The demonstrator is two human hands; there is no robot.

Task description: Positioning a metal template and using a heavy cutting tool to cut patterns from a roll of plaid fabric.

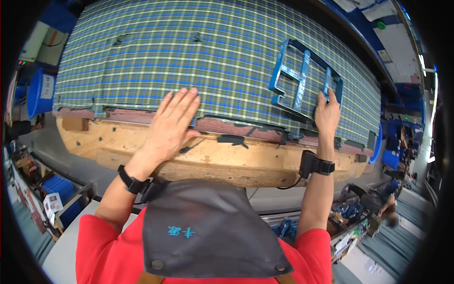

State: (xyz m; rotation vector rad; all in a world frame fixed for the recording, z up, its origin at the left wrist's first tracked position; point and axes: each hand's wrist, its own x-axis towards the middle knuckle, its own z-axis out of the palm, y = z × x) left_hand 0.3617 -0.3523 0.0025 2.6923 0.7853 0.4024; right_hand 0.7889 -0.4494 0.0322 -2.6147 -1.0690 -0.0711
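while the left hand (171, 124) lies left of the frame (302, 75), fingers extended, empty, apparently steadying the cloth (227, 71), the right hand (327, 115), fingers curled, pinches the frame, likely for control.

Head cam, wide fisheye, looks steeply down from near side of plaid cloth (222, 71), fairly close; areas L & R of cloth prob. farther off, too warped to judge.

Even, bright light is recorded on the plaid cloth (231, 71), with glare at the right-hand strip light (434, 111) and edges bowed toward a blackened rim.
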